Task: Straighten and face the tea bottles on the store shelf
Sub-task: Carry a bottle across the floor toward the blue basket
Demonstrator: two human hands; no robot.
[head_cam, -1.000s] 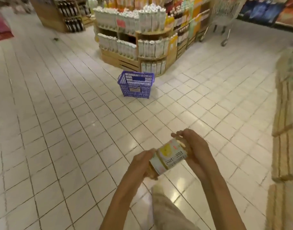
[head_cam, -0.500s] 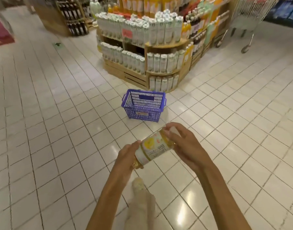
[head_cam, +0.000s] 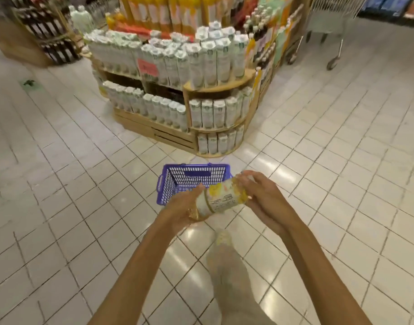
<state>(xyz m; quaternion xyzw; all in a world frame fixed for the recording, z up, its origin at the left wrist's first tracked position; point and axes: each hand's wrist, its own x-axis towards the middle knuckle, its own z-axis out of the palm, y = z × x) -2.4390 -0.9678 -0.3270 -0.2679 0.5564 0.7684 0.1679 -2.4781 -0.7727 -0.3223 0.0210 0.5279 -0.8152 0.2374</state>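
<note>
Holding a tea bottle [head_cam: 221,199] on its side between both hands, the person stands on the white tiled floor [head_cam: 60,207] a little way from the shelves. The left hand [head_cam: 187,205] cups the amber base end from below, fingers curled round it, while the right hand [head_cam: 260,195] grasps the cap end, fingers wrapped over the neck. That two-ended hold probably lets the bottle be rolled so the yellow-and-white label can be read or turned before it goes back; the label now faces up towards the camera.

Just beyond the hands a purple shopping basket [head_cam: 170,184] sits on the floor, and the bottle hovers above its near right corner without touching it. Whether the basket holds anything cannot be told. Further back stands a wooden display stand [head_cam: 215,86] with rounded corner tiers, packed with upright white-and-green cartons [head_cam: 210,59]; orange bottles [head_cam: 154,12] rise behind them. A metal trolley [head_cam: 330,26] stands at upper right.

The bottle is well apart from any shelf, so facing it remains to be done. A trouser leg and shoe [head_cam: 224,249] show below.
</note>
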